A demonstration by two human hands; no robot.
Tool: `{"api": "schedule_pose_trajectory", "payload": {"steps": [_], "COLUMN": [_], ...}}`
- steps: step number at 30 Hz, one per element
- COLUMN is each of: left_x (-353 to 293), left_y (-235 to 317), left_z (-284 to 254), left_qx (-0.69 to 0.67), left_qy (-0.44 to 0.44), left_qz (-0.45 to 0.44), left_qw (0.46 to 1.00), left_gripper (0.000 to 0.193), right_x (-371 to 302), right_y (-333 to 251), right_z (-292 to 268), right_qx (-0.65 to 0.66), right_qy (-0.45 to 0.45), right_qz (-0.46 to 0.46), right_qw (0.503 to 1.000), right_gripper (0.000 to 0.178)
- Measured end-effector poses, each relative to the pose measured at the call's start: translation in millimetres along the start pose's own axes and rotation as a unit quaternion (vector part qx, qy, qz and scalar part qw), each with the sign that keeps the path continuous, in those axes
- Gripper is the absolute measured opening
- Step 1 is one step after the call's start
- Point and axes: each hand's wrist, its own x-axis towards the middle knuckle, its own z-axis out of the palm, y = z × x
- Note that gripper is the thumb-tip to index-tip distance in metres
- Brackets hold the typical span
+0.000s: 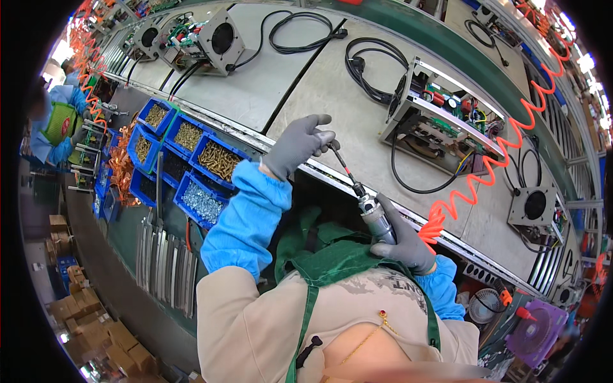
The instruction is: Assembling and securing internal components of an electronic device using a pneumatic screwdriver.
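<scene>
My right hand [408,241], in a grey glove, is wrapped round the metal body of an air screwdriver [375,217]. Its long thin bit [343,164] points up and to the left. At the bit's far end, my left hand [299,145], gloved too, has thumb and fingers pinched together. What lies between those fingertips is too small to make out. Both hands are held over the near edge of the work line. Beyond them sits an open metal-framed unit [440,115] with circuit boards, wires and a black power cable [377,67].
Blue bins [220,159] of brass-coloured and silver screws stand left of my left arm, near long metal strips [166,262]. An orange coiled air hose [476,182] crosses on the right. More fan-fitted units [220,41] line the bench [300,83]. A co-worker [60,121] is at far left.
</scene>
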Motion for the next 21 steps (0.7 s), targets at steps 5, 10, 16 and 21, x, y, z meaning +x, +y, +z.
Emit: {"api": "schedule_pose_trajectory", "payload": {"steps": [5,10,16,21], "left_x": [2.6,-9.0,-25.5,-48.5], "left_y": [14.5,4.2,-25.3,-51.4], "left_z": [-13.8,-16.2,-23.3,-10.1], "left_qx": [0.069,0.071,-0.004,-0.154], "left_qy": [-0.048,-0.024,0.017,0.129], "left_qz": [-0.023,-0.015,-0.016,0.027], "left_qw": [0.996,0.997,1.0,0.979], "left_gripper": [0.056,0.055,0.055,0.052], "right_x": [1.8,8.1,20.9,32.0], "right_y": [-5.4,0.8,8.9,4.1], "right_z": [-1.7,-1.2,3.6,13.9], "right_qx": [0.001,0.138,-0.133,-0.066], "right_qy": [-0.023,-0.06,-0.058,-0.065], "right_qz": [0.039,0.105,-0.035,0.051], "right_qw": [0.999,0.983,0.989,0.994], "right_gripper": [0.102,0.102,0.103,0.104]}}
